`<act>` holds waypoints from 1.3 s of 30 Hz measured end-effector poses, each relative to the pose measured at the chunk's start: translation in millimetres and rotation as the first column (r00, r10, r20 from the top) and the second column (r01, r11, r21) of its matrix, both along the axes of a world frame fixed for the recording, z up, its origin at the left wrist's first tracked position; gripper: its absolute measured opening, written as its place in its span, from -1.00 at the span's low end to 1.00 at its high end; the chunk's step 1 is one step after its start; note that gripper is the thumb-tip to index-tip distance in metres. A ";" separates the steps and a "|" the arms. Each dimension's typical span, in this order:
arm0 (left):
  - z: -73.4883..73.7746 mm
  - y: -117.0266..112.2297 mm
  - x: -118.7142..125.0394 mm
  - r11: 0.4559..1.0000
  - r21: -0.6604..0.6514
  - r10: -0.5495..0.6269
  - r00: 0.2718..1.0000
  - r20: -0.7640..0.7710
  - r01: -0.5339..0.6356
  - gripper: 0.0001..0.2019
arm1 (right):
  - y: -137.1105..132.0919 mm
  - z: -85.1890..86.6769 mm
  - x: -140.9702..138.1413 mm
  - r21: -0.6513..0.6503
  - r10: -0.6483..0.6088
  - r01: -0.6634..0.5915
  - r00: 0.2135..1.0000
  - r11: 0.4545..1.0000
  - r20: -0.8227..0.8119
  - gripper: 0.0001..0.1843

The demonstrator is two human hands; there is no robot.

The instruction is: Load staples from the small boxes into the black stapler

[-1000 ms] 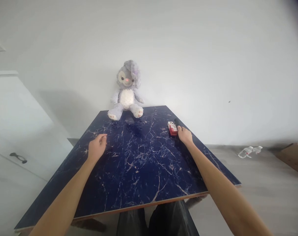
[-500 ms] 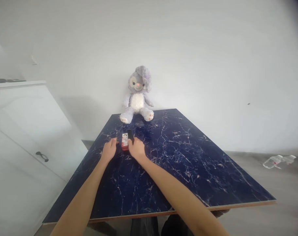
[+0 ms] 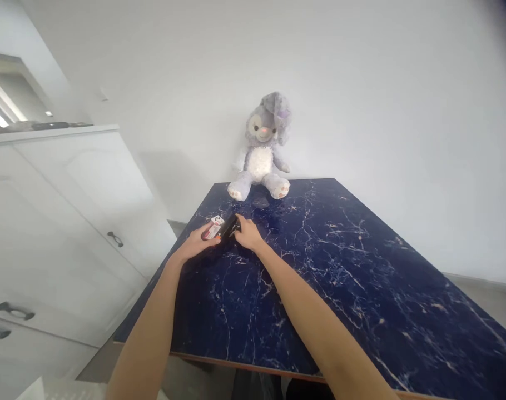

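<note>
Head view: a red-and-white box (image 3: 213, 230) lies over the dark blue table (image 3: 320, 278), within the curve of the left hand (image 3: 197, 242), just right of its palm. That hand's forefinger is at the far side of the box and its thumb at the near side, so it is closed around the box. Right beside the box, on its right, a black object (image 3: 228, 226) slants away between the two hands, with a small orange spot (image 3: 218, 237) near its close end, by the left thumb. The right hand (image 3: 245, 232) meets the black object from the right, forefinger and thumb set apart along it; whether they clamp it, I cannot tell. Beyond both hands, a grey plush toy (image 3: 260, 162) sits against the wall (image 3: 361, 100).
</note>
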State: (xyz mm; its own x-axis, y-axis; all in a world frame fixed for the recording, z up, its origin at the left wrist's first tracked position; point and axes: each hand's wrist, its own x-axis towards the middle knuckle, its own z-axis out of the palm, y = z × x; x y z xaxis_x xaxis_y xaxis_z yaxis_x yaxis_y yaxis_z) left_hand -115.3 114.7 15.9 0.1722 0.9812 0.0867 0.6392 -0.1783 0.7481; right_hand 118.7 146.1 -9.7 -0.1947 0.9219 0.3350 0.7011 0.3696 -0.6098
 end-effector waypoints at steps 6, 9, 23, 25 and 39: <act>-6.1 3.3 -4.2 0.998 0.014 0.052 0.990 0.128 -0.054 -0.21 | -30.9 -5.1 22.7 0.037 -0.180 0.183 0.980 0.982 -0.083 -0.59; -6.5 4.3 -2.9 0.999 0.006 0.053 0.992 0.113 -0.054 -0.22 | -38.5 -6.3 33.5 -0.023 -0.200 0.199 0.964 0.980 -0.174 -0.52; -3.8 2.7 -6.1 0.990 0.129 0.068 0.993 -0.091 -0.056 -0.43 | -51.2 -5.3 49.6 0.141 -0.049 0.028 0.987 0.990 0.151 -0.59; -4.6 3.2 -7.3 0.970 0.236 0.097 0.988 -0.119 -0.067 -0.50 | -56.8 -4.8 52.0 0.196 -0.082 0.037 0.970 0.980 0.227 -0.59; -1.6 6.9 10.2 0.898 0.189 0.184 0.730 0.658 -0.397 -0.55 | -39.9 -5.8 66.4 0.143 -0.158 0.241 0.887 0.960 -0.433 -0.72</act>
